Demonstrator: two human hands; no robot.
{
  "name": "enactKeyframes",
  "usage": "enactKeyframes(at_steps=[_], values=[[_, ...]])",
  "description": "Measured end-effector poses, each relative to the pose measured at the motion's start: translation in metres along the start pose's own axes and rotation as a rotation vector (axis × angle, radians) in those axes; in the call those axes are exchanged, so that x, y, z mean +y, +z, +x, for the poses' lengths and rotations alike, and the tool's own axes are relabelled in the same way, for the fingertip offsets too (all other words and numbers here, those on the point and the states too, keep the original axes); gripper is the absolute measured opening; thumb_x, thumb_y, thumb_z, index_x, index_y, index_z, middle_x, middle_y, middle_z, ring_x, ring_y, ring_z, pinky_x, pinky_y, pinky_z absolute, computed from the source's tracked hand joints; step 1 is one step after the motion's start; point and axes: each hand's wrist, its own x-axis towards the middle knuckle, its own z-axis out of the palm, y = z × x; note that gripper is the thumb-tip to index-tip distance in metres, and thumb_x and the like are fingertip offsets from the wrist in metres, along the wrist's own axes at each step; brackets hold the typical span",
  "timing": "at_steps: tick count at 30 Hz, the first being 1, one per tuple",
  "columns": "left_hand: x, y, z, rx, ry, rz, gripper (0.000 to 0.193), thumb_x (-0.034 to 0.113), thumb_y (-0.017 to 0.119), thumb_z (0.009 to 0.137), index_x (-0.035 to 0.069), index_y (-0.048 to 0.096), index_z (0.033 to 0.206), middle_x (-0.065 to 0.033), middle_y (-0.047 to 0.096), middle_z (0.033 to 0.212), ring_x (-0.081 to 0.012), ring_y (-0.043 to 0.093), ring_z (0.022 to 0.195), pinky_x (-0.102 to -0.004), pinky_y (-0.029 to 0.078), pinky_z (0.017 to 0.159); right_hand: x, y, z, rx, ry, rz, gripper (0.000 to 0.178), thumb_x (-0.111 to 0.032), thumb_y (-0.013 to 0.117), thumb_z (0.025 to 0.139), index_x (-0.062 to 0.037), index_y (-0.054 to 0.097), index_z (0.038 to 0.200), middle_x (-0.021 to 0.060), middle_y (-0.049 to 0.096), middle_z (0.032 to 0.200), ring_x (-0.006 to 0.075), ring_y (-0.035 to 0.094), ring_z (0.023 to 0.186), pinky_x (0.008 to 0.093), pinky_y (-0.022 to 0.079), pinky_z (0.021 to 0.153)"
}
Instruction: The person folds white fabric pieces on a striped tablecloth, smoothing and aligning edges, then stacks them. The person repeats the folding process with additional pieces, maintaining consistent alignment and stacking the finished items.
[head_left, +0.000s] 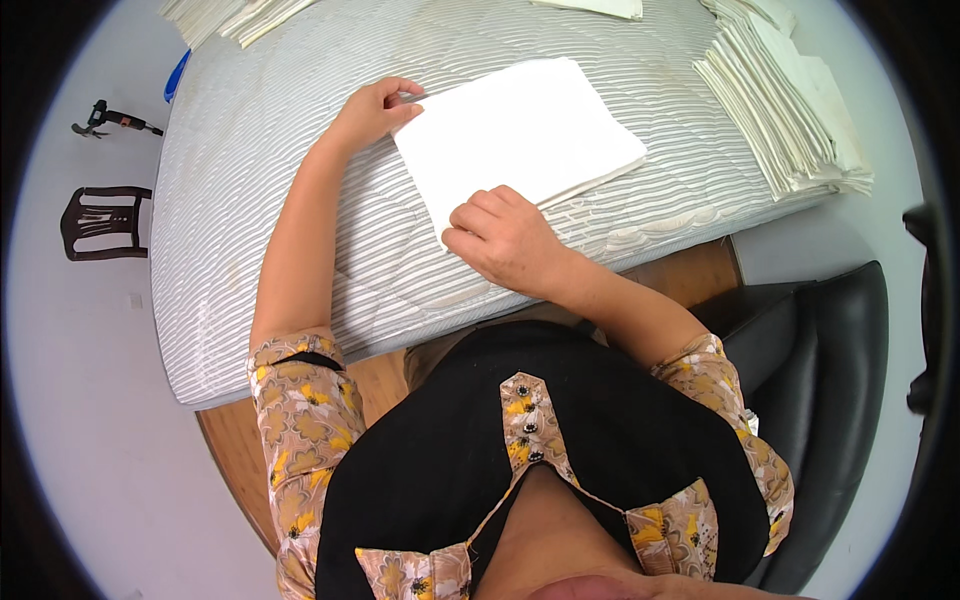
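Observation:
A white folded cloth (520, 130) lies flat on the striped mattress (400, 290), in front of me. Its right side shows several layers along the edge. My left hand (380, 112) is at the cloth's far left corner, fingers curled and thumb on the edge. At the near left corner, my right hand (508, 240) has its fingers bent together over the cloth's edge, pinching it. The fingertips of the right hand are partly hidden beneath the knuckles.
A tall stack of folded white cloths (775, 110) stands at the mattress's right edge. More cloths (240, 18) lie at the far left, another (600, 6) at the far edge. A black leather seat (820, 380) is at right; a dark wooden chair (105, 224) stands left.

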Motion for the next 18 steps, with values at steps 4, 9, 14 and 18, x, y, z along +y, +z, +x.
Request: enactKeyframes(at_steps=[4, 9, 14, 18], values=[[-0.002, -0.003, -0.017, 0.105, -0.056, 0.089, 0.052, 0.041, 0.074, 0.089, 0.005, 0.068, 0.126, -0.0075, 0.069, 0.090, -0.0182, 0.064, 0.083, -0.0334, 0.052, 0.074, 0.005, -0.015, 0.000, -0.142, 0.095, 0.218, 0.019, -0.025, 0.074, 0.084, -0.0095, 0.068, 0.094, 0.0037, 0.061, 0.089, 0.0212, 0.058, 0.090, 0.0378, 0.046, 0.079], [0.015, 0.008, -0.030, 0.103, -0.151, 0.233, 0.075, 0.054, 0.078, 0.081, -0.001, 0.063, 0.130, -0.0212, 0.072, 0.110, -0.0298, 0.070, 0.101, -0.0371, 0.054, 0.087, 0.044, -0.046, 0.000, -0.397, 0.307, 0.227, 0.034, -0.043, 0.062, 0.099, -0.0103, 0.070, 0.102, 0.0100, 0.065, 0.095, 0.0271, 0.061, 0.094, 0.0396, 0.051, 0.084], [0.029, 0.013, -0.031, 0.098, -0.240, 0.147, 0.081, 0.046, 0.079, 0.078, -0.008, 0.056, 0.135, -0.0290, 0.070, 0.114, -0.0368, 0.071, 0.105, -0.0401, 0.056, 0.090, 0.148, -0.060, -0.005, -0.366, 0.739, -0.205, 0.052, -0.046, 0.062, 0.098, -0.0028, 0.065, 0.128, 0.0184, 0.068, 0.114, 0.0330, 0.062, 0.114, 0.0444, 0.053, 0.097], [0.033, 0.015, -0.028, 0.145, -0.212, 0.090, 0.076, 0.036, 0.080, 0.082, -0.009, 0.052, 0.136, -0.0303, 0.070, 0.110, -0.0358, 0.072, 0.100, -0.0396, 0.056, 0.089, 0.206, -0.048, -0.006, -0.393, 0.984, 0.065, 0.074, -0.051, 0.067, 0.093, -0.0006, 0.052, 0.145, 0.0246, 0.062, 0.131, 0.0374, 0.057, 0.127, 0.0455, 0.050, 0.104]])
